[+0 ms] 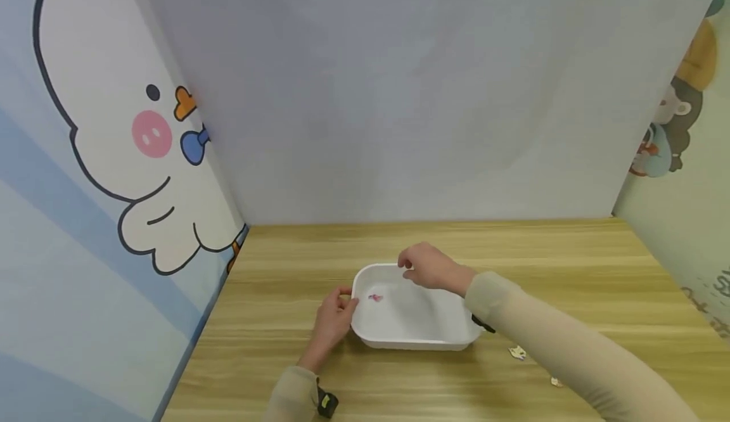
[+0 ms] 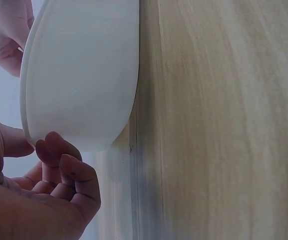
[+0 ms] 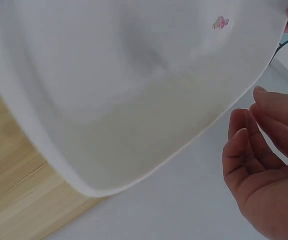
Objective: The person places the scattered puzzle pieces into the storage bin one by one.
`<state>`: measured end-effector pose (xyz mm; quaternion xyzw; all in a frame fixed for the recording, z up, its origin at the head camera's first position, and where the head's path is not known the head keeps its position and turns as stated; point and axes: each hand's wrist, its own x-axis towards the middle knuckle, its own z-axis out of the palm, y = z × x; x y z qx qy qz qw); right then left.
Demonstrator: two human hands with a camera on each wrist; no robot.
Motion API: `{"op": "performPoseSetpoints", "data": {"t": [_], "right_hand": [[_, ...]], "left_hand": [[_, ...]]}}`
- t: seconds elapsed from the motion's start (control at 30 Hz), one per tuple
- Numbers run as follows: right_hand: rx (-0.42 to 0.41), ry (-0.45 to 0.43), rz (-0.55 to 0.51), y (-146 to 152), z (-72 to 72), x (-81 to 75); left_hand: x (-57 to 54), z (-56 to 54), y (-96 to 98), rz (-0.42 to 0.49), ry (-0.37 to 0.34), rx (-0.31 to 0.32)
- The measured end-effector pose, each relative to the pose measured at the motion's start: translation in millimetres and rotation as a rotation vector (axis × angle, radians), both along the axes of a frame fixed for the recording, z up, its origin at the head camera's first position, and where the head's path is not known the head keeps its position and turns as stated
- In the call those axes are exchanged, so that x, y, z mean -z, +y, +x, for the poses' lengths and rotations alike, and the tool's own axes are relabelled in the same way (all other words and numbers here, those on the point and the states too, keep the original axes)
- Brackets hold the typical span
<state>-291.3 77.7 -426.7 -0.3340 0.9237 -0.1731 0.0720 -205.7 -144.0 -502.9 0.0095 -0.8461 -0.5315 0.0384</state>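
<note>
Pale sleeves [image 1: 576, 346] stretch over the wood-grain bench [image 1: 274, 263], where a white tray [image 1: 413, 346] sits between the two hands. With thumb and fingers, the left hand [image 1: 335, 315] grips the tray's left end. The right hand [image 1: 424, 265] hovers by the far rim, fingers loosely curved around nothing visible. Inside the tray, toward its left end, lies a small pinkish piece [image 1: 375, 297]; two pale scraps [image 1: 517, 352] lie on the bench near the right sleeve.

Smooth plastic forms the white tray [image 1: 412, 322], wood grain streaks the tabletop [image 1: 410, 387], and matt cloth makes up the sleeves [image 1: 561, 343].
</note>
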Motion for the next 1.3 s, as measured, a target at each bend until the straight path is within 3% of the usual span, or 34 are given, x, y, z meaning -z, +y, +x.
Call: {"op": "performPoseSetpoints", "data": {"t": [0.2,0.37,0.63,1.03,1.3], "right_hand": [[0.007,0.042,-0.038,24.7,-6.0,-11.8],[0.059,0.027,-0.072,47.7,-10.5,-14.3],[0.148,0.028,-0.122,88.1,-16.3,-1.2],[0.150,0.065,-0.080,131.2,-11.5,16.7],[0.165,-0.025,-0.034,151.2,-6.9,34.1]], "left_hand": [[3.7,-2.2,-3.2,0.003,-0.032,-0.024],[5.4,-4.0,-4.4,0.005,-0.064,-0.033],[6.1,-4.3,-3.3,-0.010,-0.072,-0.033],[6.7,-5.9,2.7,-0.015,-0.050,-0.016],[5.8,-5.5,4.5,-0.012,-0.067,-0.021]]}}
